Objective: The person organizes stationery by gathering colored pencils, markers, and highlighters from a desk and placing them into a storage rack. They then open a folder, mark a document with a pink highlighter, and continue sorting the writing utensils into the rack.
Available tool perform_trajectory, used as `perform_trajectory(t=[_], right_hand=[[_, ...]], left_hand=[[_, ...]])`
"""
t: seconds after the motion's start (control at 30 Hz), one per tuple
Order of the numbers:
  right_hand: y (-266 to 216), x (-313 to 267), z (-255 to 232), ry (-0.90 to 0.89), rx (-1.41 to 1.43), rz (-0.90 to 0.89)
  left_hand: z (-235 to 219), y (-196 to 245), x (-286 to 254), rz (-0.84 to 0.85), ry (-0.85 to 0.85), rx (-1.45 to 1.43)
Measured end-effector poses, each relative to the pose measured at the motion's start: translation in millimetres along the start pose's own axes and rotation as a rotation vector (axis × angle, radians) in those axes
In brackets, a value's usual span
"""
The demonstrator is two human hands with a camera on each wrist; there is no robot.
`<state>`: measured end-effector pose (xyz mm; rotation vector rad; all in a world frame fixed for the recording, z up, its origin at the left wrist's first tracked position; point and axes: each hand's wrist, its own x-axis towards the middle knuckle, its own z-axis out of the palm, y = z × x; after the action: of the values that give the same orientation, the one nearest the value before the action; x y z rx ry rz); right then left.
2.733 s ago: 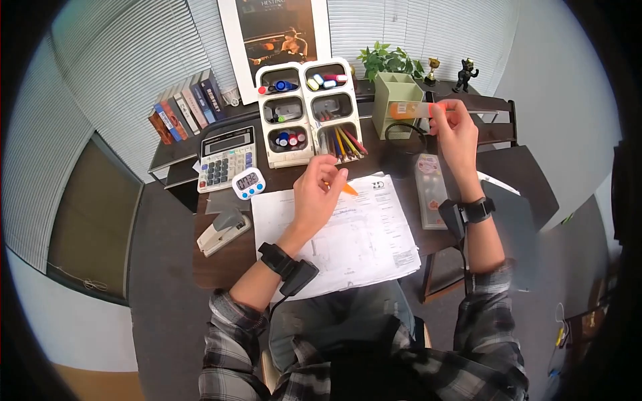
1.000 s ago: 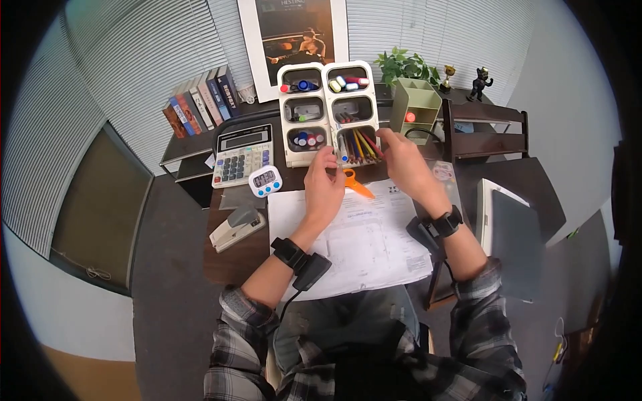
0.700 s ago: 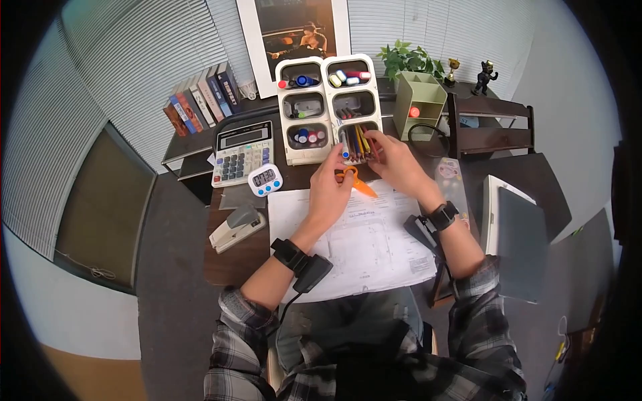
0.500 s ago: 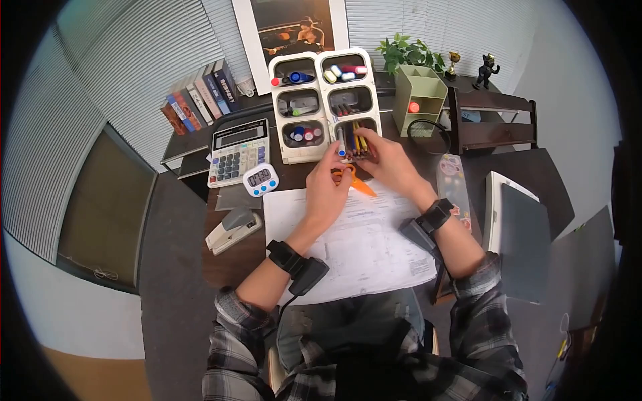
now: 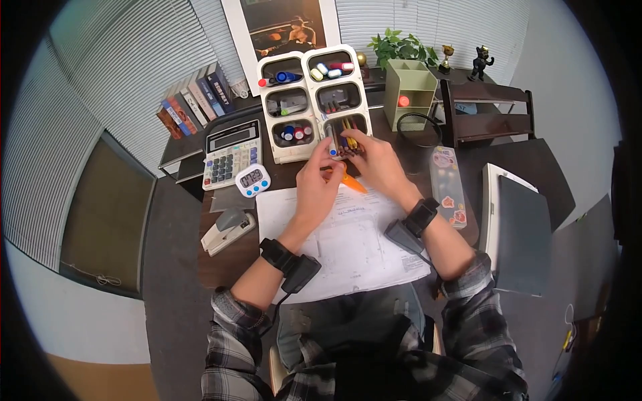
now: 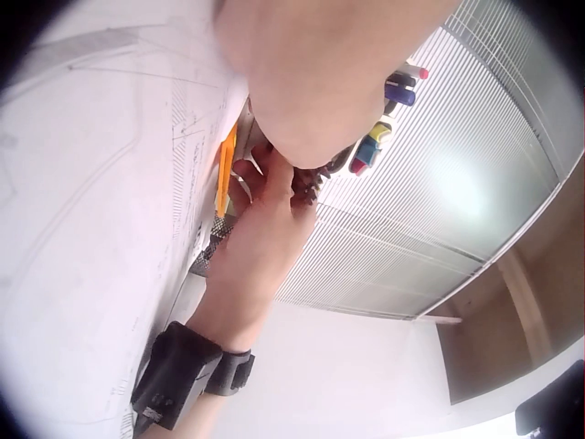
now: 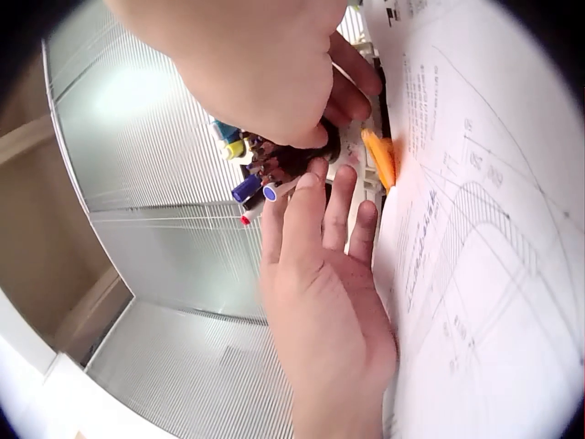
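Several pencils, right hand gripping them

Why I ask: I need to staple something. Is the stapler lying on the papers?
No, the stapler sits on the table, just left of the papers.

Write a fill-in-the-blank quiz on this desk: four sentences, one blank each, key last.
1. The scissors by the far edge of the papers are colored ____.
2. The left hand and the right hand are both at the ____ row of the white organizer.
3. The timer sits at the near right corner of the ____.
4. The black figurine stands just right of the golden ____.

Missing words: orange; bottom; calculator; trophy.
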<state>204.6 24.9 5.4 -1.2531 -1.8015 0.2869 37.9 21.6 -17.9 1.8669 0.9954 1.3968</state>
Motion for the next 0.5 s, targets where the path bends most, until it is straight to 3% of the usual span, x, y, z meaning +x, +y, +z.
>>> perform_trajectory(t=[0.5], right_hand=[[2.5, -5.4, 1.0, 0.1, 0.207, 0.055]], left_hand=[[-3.3, 3.7, 1.4, -0.038, 0.049, 0.003]])
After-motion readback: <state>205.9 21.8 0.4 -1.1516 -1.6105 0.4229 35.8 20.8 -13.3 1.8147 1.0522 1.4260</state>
